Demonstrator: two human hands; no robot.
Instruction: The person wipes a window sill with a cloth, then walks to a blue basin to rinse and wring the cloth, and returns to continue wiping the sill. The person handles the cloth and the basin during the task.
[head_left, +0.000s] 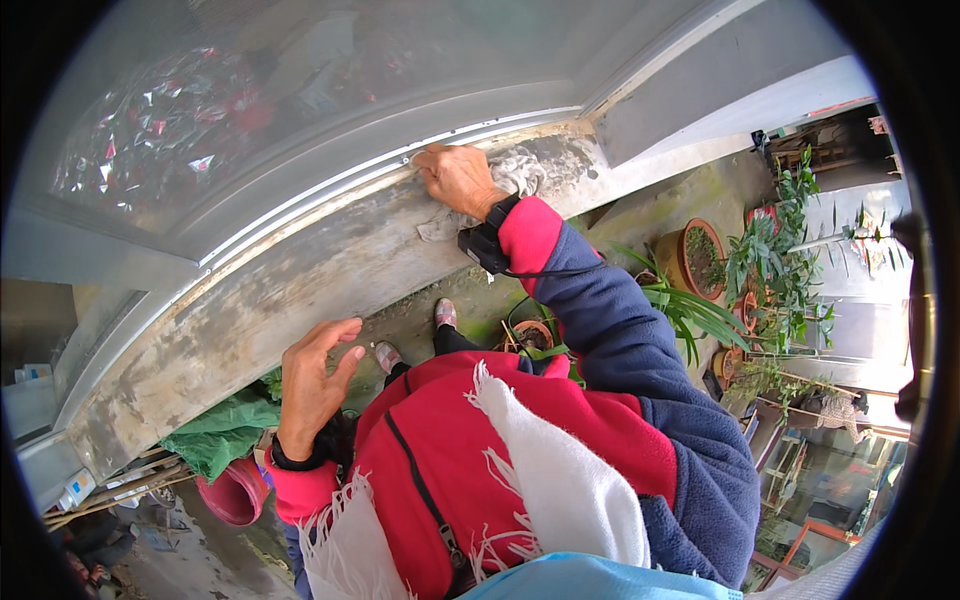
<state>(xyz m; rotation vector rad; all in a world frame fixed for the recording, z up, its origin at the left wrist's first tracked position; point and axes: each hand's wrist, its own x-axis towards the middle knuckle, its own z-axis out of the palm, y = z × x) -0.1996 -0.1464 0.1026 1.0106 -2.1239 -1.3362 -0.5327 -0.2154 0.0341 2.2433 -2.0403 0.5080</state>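
Observation:
My right hand (459, 178) is curled over a wet grey rag (517, 171), its fingertips at the lower metal frame (375, 166) of a window. Folds of the rag show to the right of the hand and below the wrist; the part under the palm is hidden. Beneath runs a stained concrete sill (300, 259), with darker, damp-looking patches near the right corner. My left hand (315, 382) hovers near the sill's front edge, fingers apart and nothing in it. Behind the frame, the grey window pane or screen (465, 52) has shiny crinkled wrapping (161, 135) showing through at left.
At lower left are a green plastic sheet (225, 429), a pink bucket (236, 491), wooden sticks (124, 491) and a white bottle (76, 489). Potted plants stand at right, including a large brown pot (679, 259). A small pot (531, 337) sits near my feet.

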